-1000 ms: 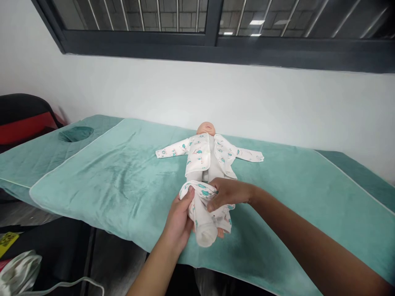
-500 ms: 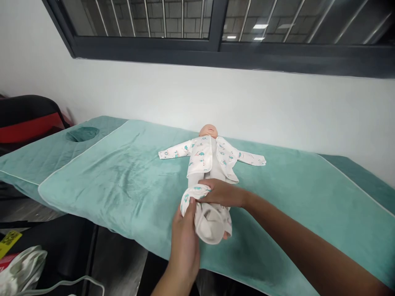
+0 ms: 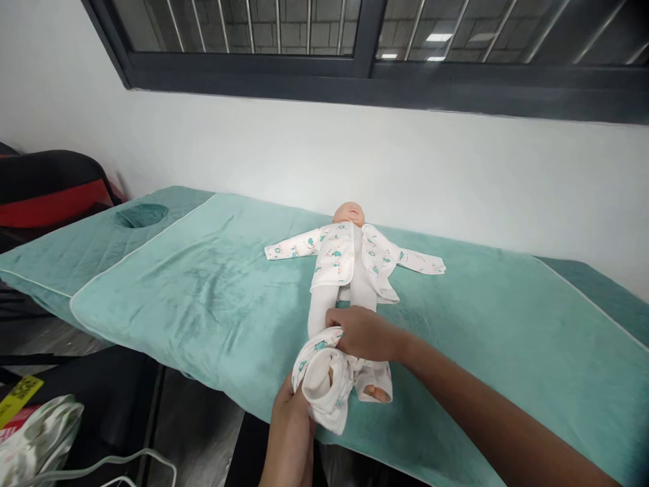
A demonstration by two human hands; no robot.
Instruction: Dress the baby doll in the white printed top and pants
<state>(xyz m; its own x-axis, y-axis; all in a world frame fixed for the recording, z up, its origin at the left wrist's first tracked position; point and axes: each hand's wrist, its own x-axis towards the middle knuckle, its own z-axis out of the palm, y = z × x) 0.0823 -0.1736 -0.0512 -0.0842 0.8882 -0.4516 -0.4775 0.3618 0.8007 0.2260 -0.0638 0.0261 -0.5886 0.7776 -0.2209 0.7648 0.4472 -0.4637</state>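
Note:
A baby doll (image 3: 347,251) lies on its back on a teal towel (image 3: 203,291), head toward the wall, in an open white printed top with its sleeves spread out. Matching printed trousers (image 3: 324,379) are bunched around the doll's lower legs near the bed's front edge. My left hand (image 3: 294,412) grips the bunched trouser fabric from below. My right hand (image 3: 362,333) is closed on the trousers' upper edge at the doll's legs. One small foot (image 3: 376,392) shows at a leg opening.
The towel covers a teal massage bed (image 3: 598,291) with a face hole (image 3: 140,215) at the far left. A white wall and dark window frame stand behind. A black and red chair (image 3: 45,193) is left; a crumpled bag (image 3: 35,439) and white cable lie on the floor.
The bunched trousers have slid down the doll's legs toward me, baring the white legs above. Both hands moved nearer with them, and the view shifted slightly.

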